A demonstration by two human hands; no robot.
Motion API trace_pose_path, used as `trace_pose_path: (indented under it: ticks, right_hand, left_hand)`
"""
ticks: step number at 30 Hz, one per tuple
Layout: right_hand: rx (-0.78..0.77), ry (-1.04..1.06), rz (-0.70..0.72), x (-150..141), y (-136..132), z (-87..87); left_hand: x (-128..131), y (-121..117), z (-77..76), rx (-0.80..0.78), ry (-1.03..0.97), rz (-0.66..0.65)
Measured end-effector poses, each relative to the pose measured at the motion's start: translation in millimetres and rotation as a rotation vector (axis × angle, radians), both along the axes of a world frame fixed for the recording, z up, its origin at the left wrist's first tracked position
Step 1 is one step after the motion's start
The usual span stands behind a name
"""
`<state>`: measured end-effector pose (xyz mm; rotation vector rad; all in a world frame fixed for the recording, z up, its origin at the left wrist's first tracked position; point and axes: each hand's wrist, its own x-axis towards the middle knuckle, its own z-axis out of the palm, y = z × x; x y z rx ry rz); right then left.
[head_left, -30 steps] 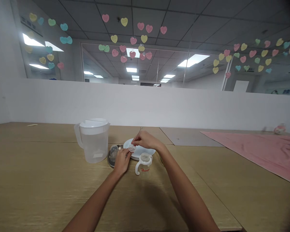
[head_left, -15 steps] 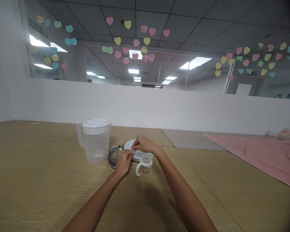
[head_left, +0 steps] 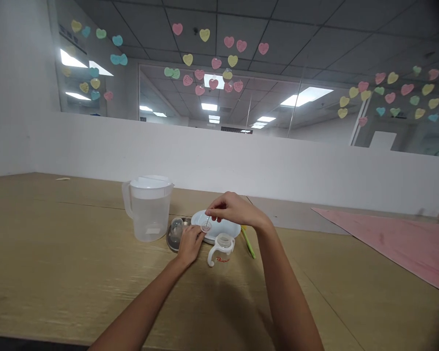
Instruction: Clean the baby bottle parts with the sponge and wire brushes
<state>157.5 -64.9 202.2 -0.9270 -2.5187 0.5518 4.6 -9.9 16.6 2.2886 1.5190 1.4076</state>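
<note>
My left hand [head_left: 189, 244] is closed around a small clear round piece with a rim [head_left: 205, 227], perhaps a bottle nipple or collar. My right hand [head_left: 236, 209], above it, pinches a thin stick-like tool [head_left: 208, 220] whose lower end reaches into that piece; its tip is too small to make out. Just behind both hands lies a pale blue-white basin [head_left: 229, 228]. A clear baby bottle [head_left: 221, 252] with a white handle and red lettering stands uncapped in front of the basin. Left of my left hand, a clear dome cap [head_left: 176, 230] rests on a round metal tray [head_left: 170, 242].
A lidded translucent pitcher [head_left: 149, 214] stands behind and left of the tray. A green-handled brush or tool [head_left: 249, 246] lies right of the basin. A pink mat [head_left: 395, 243] covers the table's right side, and a white wall [head_left: 234, 165] rises at the back.
My right hand has lifted and opened its wrist angle, still pinching the stick, now more upright in the piece. The green handle has come into sight. The whole view has shifted slightly.
</note>
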Motion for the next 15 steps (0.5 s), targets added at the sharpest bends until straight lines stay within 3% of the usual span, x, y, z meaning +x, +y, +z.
trace_pose_path:
  ticks: [4, 15]
  right_hand:
    - [-0.023, -0.037, 0.023, -1.4, 2.1, -2.1]
    - [0.09, -0.063, -0.088, -21.0, 0.0, -14.1]
  left_hand:
    - [-0.3, 0.0, 0.1, 0.006, 0.004, 0.0]
    - [-0.8, 7.7, -5.4, -0.003, 0.028, 0.006]
